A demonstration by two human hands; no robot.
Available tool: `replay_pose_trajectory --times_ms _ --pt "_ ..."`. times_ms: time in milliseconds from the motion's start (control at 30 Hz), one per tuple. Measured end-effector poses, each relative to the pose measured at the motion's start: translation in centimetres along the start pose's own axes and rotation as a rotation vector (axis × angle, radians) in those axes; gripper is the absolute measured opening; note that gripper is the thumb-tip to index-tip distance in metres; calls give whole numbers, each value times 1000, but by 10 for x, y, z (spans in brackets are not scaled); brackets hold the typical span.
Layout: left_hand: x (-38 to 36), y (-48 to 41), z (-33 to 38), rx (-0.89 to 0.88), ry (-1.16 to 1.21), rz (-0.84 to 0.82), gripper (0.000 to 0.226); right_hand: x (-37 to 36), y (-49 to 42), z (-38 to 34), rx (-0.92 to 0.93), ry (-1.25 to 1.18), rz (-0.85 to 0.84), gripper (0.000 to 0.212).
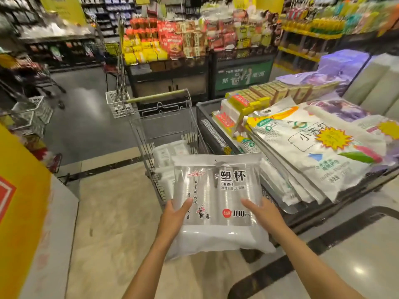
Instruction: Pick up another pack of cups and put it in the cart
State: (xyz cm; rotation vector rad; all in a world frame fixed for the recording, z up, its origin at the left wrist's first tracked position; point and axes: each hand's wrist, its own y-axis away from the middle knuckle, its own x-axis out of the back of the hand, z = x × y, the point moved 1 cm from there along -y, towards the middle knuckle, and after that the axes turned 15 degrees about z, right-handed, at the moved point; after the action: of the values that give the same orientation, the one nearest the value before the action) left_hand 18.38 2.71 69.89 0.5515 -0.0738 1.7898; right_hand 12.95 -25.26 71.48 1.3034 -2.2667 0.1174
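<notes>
I hold a clear plastic pack of disposable cups (218, 190) in front of me, printed with black characters and "100". My left hand (174, 214) grips its left edge, thumb on top. My right hand (262, 212) grips its right edge the same way. The pack hangs above the near end of a metal shopping cart (142, 134), which holds similar white packs (168, 154) at its bottom.
A black wire bin (207, 126) to the right carries stacked white bags (313, 152) and boxed goods (278, 91). Snack shelves (194, 39) stand behind the cart. Other carts (32, 113) sit at the left. A yellow display (19, 190) stands close on my left.
</notes>
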Motion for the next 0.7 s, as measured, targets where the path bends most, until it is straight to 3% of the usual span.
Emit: replay_pose_trajectory --times_ms 200,300,367,467,533,633,700 --pt "-16 -77 -4 71 -8 48 76 -57 -73 -13 -1 29 -90 10" --pt "-34 -118 -3 131 7 67 67 -92 -132 -10 -15 28 -142 14" --pt "-44 -149 -2 170 -6 94 81 -118 -172 -12 -30 30 -188 22" --pt "-57 -199 -8 227 -45 137 105 -160 -228 -13 -98 38 -240 56" --pt "-67 -227 -5 268 -64 158 94 -186 -260 -14 -95 47 -296 56" --pt "-77 -275 -16 315 -33 153 60 -223 -302 -17 -120 49 -346 63" --pt "-85 -305 -30 357 -12 134 82 -248 -329 -9 -157 60 -353 75"
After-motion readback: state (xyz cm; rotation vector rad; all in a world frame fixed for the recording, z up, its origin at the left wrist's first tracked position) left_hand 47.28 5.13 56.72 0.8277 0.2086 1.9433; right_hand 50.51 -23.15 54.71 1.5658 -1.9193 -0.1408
